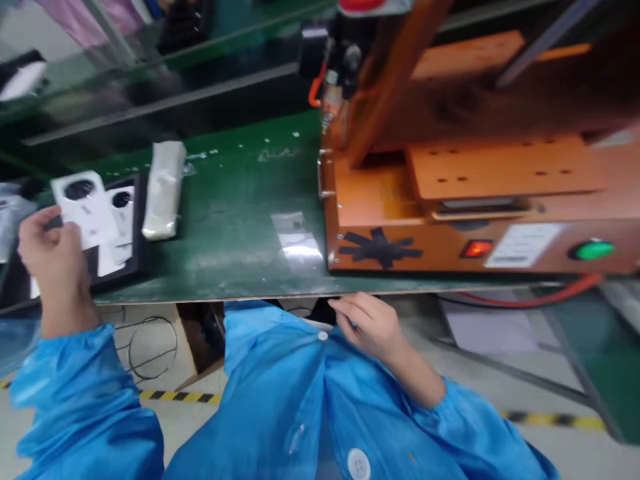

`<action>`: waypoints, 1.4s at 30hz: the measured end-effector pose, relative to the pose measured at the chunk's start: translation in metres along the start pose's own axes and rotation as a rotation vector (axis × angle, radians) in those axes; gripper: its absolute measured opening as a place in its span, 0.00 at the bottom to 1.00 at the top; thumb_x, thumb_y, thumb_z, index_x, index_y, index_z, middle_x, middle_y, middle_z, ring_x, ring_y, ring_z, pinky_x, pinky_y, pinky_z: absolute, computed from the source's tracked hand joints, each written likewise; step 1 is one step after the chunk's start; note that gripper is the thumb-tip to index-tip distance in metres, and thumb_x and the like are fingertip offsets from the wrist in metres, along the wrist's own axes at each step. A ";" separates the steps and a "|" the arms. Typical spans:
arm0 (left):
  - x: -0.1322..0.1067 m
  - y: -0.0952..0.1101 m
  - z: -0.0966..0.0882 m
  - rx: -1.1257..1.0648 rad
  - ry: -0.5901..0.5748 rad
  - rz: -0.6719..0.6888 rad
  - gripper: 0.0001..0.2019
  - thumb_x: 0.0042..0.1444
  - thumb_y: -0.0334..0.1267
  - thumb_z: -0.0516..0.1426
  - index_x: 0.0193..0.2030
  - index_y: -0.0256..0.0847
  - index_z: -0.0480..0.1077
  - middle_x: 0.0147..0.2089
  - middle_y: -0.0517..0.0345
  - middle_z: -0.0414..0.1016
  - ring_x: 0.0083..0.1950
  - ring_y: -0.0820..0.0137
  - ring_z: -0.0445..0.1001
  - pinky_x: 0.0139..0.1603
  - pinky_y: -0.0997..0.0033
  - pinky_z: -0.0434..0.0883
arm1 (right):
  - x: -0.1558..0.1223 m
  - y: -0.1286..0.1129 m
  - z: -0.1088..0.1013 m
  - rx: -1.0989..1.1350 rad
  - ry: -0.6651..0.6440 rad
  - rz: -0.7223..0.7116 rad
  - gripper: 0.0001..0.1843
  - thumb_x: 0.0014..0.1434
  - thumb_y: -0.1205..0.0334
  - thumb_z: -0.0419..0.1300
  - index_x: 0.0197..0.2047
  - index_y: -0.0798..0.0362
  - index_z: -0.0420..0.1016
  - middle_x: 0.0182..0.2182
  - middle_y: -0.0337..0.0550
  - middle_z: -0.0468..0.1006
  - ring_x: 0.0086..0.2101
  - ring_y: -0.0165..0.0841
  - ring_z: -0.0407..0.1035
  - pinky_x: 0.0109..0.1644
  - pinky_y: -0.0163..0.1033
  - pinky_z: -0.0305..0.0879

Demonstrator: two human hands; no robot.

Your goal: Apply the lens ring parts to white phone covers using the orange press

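At the far left, my left hand [53, 257] is closed on the edge of a white phone back panel [87, 217] with a large black ring near its top. The panel is above a black tray [137, 247], where more white panels [124, 217] with black circles lie overlapping. My right hand [370, 323] is in front of my body at the bench's front edge. Its fingers are curled together, and what they hold, if anything, is hidden.
An orange press machine [380, 220] with a green button [593, 251] and a lit red switch [477, 249] stands at the right. A whitish wrapped bundle [165, 190] and a clear film piece [299, 240] lie on the green bench [230, 200].
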State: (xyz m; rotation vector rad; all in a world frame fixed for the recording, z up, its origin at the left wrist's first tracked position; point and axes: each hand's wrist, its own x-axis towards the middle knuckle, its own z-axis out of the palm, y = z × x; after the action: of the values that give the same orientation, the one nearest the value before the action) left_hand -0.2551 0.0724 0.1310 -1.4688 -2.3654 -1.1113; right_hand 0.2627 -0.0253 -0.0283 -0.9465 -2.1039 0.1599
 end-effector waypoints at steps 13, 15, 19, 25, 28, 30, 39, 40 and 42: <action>-0.169 0.070 0.090 0.133 -0.281 0.287 0.22 0.65 0.47 0.61 0.62 0.40 0.78 0.63 0.35 0.75 0.67 0.39 0.72 0.70 0.33 0.66 | -0.020 0.009 0.000 -0.017 0.056 0.051 0.15 0.66 0.75 0.61 0.52 0.51 0.82 0.37 0.43 0.85 0.34 0.33 0.75 0.39 0.39 0.74; -0.169 0.083 0.090 0.113 -0.239 0.386 0.21 0.66 0.48 0.62 0.61 0.41 0.79 0.69 0.34 0.70 0.72 0.38 0.67 0.72 0.31 0.62 | -0.020 0.008 -0.001 -0.017 0.064 0.057 0.14 0.66 0.75 0.62 0.51 0.52 0.82 0.37 0.43 0.85 0.33 0.32 0.75 0.39 0.39 0.73; -0.181 0.126 0.116 -0.147 -0.506 0.604 0.15 0.73 0.47 0.58 0.56 0.44 0.80 0.62 0.46 0.81 0.66 0.52 0.75 0.72 0.45 0.67 | -0.012 0.003 0.003 0.014 0.077 0.038 0.14 0.66 0.74 0.62 0.51 0.52 0.82 0.36 0.42 0.84 0.33 0.32 0.74 0.37 0.39 0.72; -0.185 0.163 0.160 -0.105 -0.792 0.644 0.25 0.69 0.52 0.64 0.69 0.46 0.76 0.74 0.49 0.75 0.75 0.45 0.65 0.73 0.40 0.61 | 0.001 -0.001 0.004 0.018 0.049 0.003 0.14 0.67 0.73 0.61 0.51 0.51 0.83 0.37 0.42 0.85 0.34 0.33 0.75 0.37 0.40 0.72; -0.181 0.156 0.154 -0.088 -0.813 0.619 0.23 0.66 0.49 0.67 0.66 0.48 0.78 0.72 0.50 0.77 0.74 0.45 0.66 0.73 0.38 0.60 | 0.013 -0.006 -0.001 0.039 0.042 -0.013 0.14 0.68 0.73 0.60 0.51 0.49 0.82 0.37 0.42 0.85 0.34 0.32 0.75 0.36 0.39 0.72; -0.181 0.148 0.146 -0.128 -0.811 0.594 0.21 0.66 0.47 0.68 0.64 0.49 0.79 0.70 0.51 0.79 0.73 0.47 0.67 0.74 0.40 0.60 | 0.029 -0.012 -0.003 0.058 0.035 -0.005 0.14 0.69 0.72 0.59 0.52 0.48 0.82 0.39 0.42 0.85 0.35 0.33 0.75 0.39 0.39 0.74; -0.189 0.148 0.141 -0.210 -0.792 0.467 0.12 0.64 0.35 0.66 0.54 0.46 0.78 0.63 0.51 0.83 0.69 0.53 0.73 0.71 0.45 0.62 | 0.128 -0.024 0.032 -0.341 -0.302 0.140 0.18 0.75 0.71 0.50 0.59 0.59 0.78 0.49 0.58 0.83 0.48 0.47 0.72 0.53 0.52 0.66; -0.190 0.150 0.140 -0.211 -0.795 0.450 0.10 0.64 0.34 0.65 0.52 0.46 0.78 0.61 0.52 0.83 0.67 0.54 0.74 0.70 0.46 0.63 | 0.132 -0.022 0.036 -0.367 -0.347 0.145 0.17 0.74 0.72 0.50 0.55 0.60 0.79 0.44 0.57 0.83 0.45 0.47 0.72 0.53 0.53 0.64; -0.192 0.152 0.140 -0.231 -0.799 0.425 0.05 0.65 0.32 0.64 0.46 0.45 0.77 0.58 0.54 0.84 0.65 0.56 0.75 0.68 0.49 0.64 | 0.134 -0.017 0.038 -0.376 -0.409 0.143 0.16 0.74 0.72 0.51 0.48 0.60 0.81 0.37 0.54 0.82 0.40 0.45 0.71 0.51 0.51 0.60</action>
State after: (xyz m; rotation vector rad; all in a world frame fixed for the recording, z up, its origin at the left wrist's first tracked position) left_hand 0.0032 0.0642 0.0180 -2.7440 -2.1604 -0.7891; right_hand 0.1720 0.0605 0.0370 -1.3838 -2.4935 0.0298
